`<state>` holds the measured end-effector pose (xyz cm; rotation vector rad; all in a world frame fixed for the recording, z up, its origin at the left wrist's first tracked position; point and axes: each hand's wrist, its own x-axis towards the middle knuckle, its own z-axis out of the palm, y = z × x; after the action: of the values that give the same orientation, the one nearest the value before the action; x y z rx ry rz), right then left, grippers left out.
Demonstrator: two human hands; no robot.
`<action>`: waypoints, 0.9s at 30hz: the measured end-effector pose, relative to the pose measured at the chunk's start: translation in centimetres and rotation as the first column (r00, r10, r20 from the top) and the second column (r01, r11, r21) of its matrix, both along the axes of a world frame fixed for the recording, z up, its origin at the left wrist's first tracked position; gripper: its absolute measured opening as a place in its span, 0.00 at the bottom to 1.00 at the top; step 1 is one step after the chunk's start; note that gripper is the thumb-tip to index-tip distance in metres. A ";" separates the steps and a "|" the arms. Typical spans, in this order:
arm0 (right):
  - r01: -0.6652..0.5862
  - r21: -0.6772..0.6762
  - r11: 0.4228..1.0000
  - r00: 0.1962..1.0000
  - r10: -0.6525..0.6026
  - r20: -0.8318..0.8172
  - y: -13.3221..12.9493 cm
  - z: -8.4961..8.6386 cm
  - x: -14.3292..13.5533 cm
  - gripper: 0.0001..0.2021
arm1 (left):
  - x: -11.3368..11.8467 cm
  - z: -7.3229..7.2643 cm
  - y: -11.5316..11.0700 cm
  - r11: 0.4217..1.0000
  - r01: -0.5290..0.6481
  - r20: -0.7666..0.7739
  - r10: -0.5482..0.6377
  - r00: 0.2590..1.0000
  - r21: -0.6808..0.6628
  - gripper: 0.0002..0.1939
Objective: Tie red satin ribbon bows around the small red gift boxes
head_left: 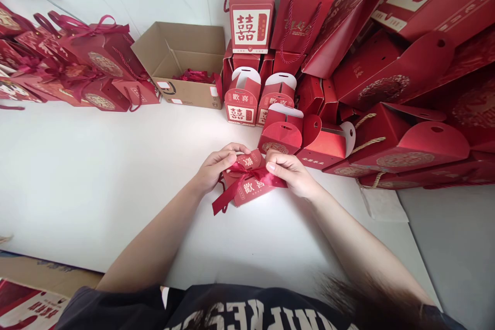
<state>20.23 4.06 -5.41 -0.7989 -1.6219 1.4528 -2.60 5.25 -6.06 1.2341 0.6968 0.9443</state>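
A small red gift box (253, 193) with pale lettering lies on the white table in front of me. Across its top runs a dark red satin ribbon (231, 195), gathered into a bow at the middle, one tail hanging toward me. My left hand (216, 165) pinches the ribbon at the box's left side, thumb against fingers. On the right side, my right hand (290, 171) closes thumb and fingers on the bow's other part. A thin twisted cord handle shows at the box's left edge. The fingers partly cover the ribbon ends.
An open cardboard box (193, 95) with red ribbons stands at the back. Many red gift boxes (247, 10) are stacked behind and to the right. Ribbon-tied boxes (104, 56) crowd the back left. Another carton (50, 276) sits below the table's front-left edge.
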 end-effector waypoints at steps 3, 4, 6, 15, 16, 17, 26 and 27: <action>-0.029 0.029 0.999 0.998 0.027 0.053 -0.2 0.6 0.0 0.17 | -0.4 0.9 0.0 0.986 0.022 -0.176 0.008 0.984 0.165 0.19; -0.030 0.031 0.999 0.998 0.028 0.062 -0.3 0.8 0.0 0.16 | -0.5 1.2 -0.1 0.976 0.041 -0.239 0.012 0.971 0.215 0.19; -0.028 0.029 0.999 0.997 0.026 0.076 -0.4 1.0 0.0 0.16 | -0.6 1.8 -0.2 0.956 0.065 -0.337 0.036 0.941 0.286 0.18; -0.010 -0.003 1.000 0.995 0.010 0.102 -0.7 1.5 -0.1 0.11 | -0.5 2.6 -0.7 0.942 -0.020 -0.488 0.192 0.851 0.336 0.19; 0.015 -0.018 1.000 0.995 -0.013 0.103 -0.8 1.8 0.0 0.10 | -0.7 2.8 -0.6 0.945 0.001 -0.484 0.166 0.859 0.326 0.18; 0.044 -0.023 0.999 0.992 -0.040 0.123 -0.9 2.2 0.0 0.10 | -0.8 3.0 -0.6 0.949 0.028 -0.476 0.131 0.870 0.313 0.17; -0.071 0.118 0.990 0.842 -0.004 0.539 -1.4 5.1 1.3 0.12 | -1.7 2.6 0.0 0.982 0.098 -0.320 -0.042 0.946 0.159 0.20; -0.074 0.082 0.994 0.844 0.019 0.536 -1.4 5.2 1.4 0.12 | -1.7 2.5 0.0 0.984 0.091 -0.305 -0.039 0.951 0.156 0.20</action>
<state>21.68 2.69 -0.25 -1.1898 -2.1231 1.2264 -4.30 5.25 -3.59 1.5633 0.8220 0.7787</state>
